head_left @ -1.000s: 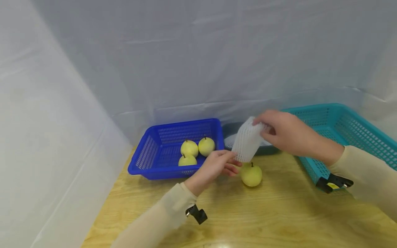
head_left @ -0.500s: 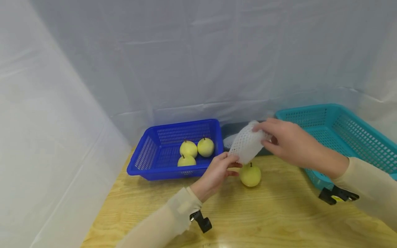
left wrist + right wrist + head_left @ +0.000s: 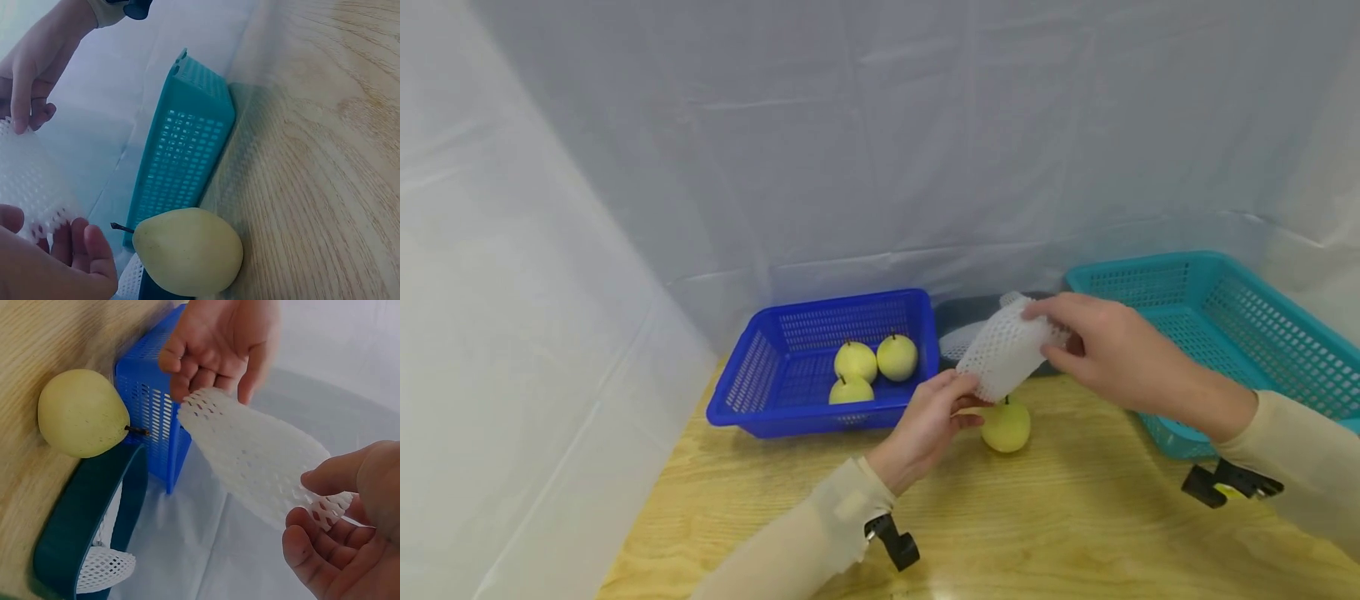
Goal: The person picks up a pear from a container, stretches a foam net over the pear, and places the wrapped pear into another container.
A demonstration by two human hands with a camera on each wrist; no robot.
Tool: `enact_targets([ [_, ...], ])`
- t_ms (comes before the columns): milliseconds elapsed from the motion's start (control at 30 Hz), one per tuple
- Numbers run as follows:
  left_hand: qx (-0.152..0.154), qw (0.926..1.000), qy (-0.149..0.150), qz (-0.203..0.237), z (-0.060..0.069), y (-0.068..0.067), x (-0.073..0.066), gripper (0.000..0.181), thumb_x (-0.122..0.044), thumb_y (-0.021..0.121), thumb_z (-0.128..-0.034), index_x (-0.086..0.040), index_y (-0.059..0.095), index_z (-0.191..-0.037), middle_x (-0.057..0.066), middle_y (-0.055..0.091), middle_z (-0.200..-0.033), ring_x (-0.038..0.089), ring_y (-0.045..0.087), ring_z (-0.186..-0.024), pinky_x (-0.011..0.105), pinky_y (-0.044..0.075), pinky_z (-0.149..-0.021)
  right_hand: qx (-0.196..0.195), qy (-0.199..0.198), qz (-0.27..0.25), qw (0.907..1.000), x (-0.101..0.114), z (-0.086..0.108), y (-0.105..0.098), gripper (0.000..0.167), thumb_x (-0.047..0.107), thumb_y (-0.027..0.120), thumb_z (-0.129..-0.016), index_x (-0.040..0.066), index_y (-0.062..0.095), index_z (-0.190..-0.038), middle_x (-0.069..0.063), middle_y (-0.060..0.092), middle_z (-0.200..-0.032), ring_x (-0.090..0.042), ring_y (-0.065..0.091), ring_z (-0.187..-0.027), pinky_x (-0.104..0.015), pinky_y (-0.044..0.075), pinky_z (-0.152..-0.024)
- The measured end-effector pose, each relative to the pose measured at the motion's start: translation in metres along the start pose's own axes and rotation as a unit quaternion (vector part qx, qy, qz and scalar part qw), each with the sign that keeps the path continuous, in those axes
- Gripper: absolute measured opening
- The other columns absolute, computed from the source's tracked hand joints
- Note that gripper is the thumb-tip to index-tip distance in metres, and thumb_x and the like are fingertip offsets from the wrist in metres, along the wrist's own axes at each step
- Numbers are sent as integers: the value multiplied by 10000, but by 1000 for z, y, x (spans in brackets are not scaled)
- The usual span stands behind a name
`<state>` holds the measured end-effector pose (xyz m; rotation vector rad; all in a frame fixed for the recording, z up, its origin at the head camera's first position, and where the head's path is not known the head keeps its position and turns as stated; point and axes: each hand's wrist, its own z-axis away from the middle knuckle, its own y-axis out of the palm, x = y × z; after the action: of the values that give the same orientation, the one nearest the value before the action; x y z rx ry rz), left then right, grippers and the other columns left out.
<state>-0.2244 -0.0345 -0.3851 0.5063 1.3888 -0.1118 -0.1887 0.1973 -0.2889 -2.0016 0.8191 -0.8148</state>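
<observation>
A white foam fruit net [image 3: 1009, 350] hangs stretched between my two hands, over the table. With thumb and fingers my left hand [image 3: 928, 421] pinches its lower end. My right hand [image 3: 1108, 354] pinches the upper end; in the right wrist view the net [image 3: 262, 459] looks flat, with nothing inside it. Just below, a yellow-green pear [image 3: 1006, 427] stands on the wooden table, stem up, close to my left fingertips. Neither hand appears to hold the pear [image 3: 187, 251], which stands apart from the net in the left wrist view.
A blue basket [image 3: 820, 413] at the left holds several pears at most partly hidden by its rim, three visible. Behind my hands sits a dark green container [image 3: 69, 531] with more white foam nets [image 3: 106, 569]. A teal basket [image 3: 1180, 325] stands at the right.
My left hand has moved slightly right and now pinches the net's lower end more firmly. My right hand has come down and right a little, and the net tilts more.
</observation>
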Motion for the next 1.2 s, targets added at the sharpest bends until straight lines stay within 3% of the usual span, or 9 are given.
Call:
enact_targets([
  [100, -149, 9995, 242, 154, -1, 1, 0, 96, -159, 582, -1007, -88, 606, -946, 26, 653, -990, 150, 634, -907, 289, 534, -761, -94, 1, -182, 9998, -1, 3, 1, 427, 116, 682, -951, 156, 589, -1367, 36, 617, -904, -63, 482, -642, -253, 434, -553],
  [233, -180, 9989, 344, 271, -1, 2, 1, 105, -124, 574, -1008, -102, 573, -905, 10, 629, -962, 116, 608, -865, 278, 527, -730, -544, -22, -471, 9974, -7, 8, 3, 451, 127, 666, -968, 184, 566, -1404, 67, 625, -933, -24, 554, -685, -255, 476, -577],
  [400, 41, 9987, 312, 396, 2, 2, -1, 88, -119, 529, -1034, -96, 570, -959, 8, 621, -1002, 116, 609, -883, 282, 531, -742, -1298, 648, -1129, 9830, -18, 17, 8, 348, 96, 529, -1020, 192, 590, -1349, 26, 620, -1023, -63, 578, -711, -245, 446, -584],
  [533, 377, 9975, 231, 558, 3, 2, -2, 101, -124, 481, -1059, -96, 564, -1007, 24, 611, -1058, 128, 618, -921, 280, 541, -751, -1308, 1561, -2264, 9525, -24, 25, 16, 267, 154, 412, -1070, 105, 579, -1272, -58, 611, -961, -146, 605, -727, -249, 490, -609],
  [633, 530, 9966, 174, 613, 4, 3, -4, 106, -123, 465, -1065, -85, 562, -1044, 36, 602, -1077, 136, 618, -936, 280, 543, -754, -456, 2175, -3179, 9217, -25, 26, 25, 367, 271, 380, -1096, 52, 502, -1365, -142, 612, -1095, -173, 644, -842, -303, 559, -696],
  [733, 576, 9965, 125, 584, 4, 3, -4, 110, -125, 461, -1065, -81, 560, -1052, 41, 597, -1073, 138, 612, -930, 278, 539, -746, 541, 2531, -3921, 8828, -24, 23, 40, 542, 421, 388, -1086, 49, 403, -1481, -189, 582, -1247, -240, 652, -1004, -383, 580, -779],
  [867, 635, 9967, -17, 504, 3, 3, -1, 102, -120, 468, -1060, -90, 547, -1003, 43, 583, -1039, 140, 598, -894, 269, 530, -720, 1171, 2447, -4638, 8434, -22, 19, 59, 588, 497, 390, -1068, 48, 427, -1445, -170, 594, -1241, -286, 632, -1060, -430, 568, -796],
  [1000, 608, 9973, -187, 373, 0, 4, 3, 90, -124, 485, -1054, -87, 542, -994, 50, 576, -1030, 147, 592, -883, 264, 525, -702, 1307, 2373, -5079, 8177, -22, 16, 70, 504, 473, 400, -1072, 29, 509, -1286, -132, 615, -1132, -249, 627, -982, -428, 560, -757],
  [1200, 452, 9985, -288, 105, -4, 6, 6, 98, -115, 484, -1047, -84, 540, -973, 52, 579, -1003, 146, 586, -852, 265, 508, -677, 1206, 2537, -5333, 7979, -23, 13, 79, 291, 320, 481, -1062, 79, 511, -1222, -75, 573, -1037, -197, 579, -916, -401, 546, -745],
])
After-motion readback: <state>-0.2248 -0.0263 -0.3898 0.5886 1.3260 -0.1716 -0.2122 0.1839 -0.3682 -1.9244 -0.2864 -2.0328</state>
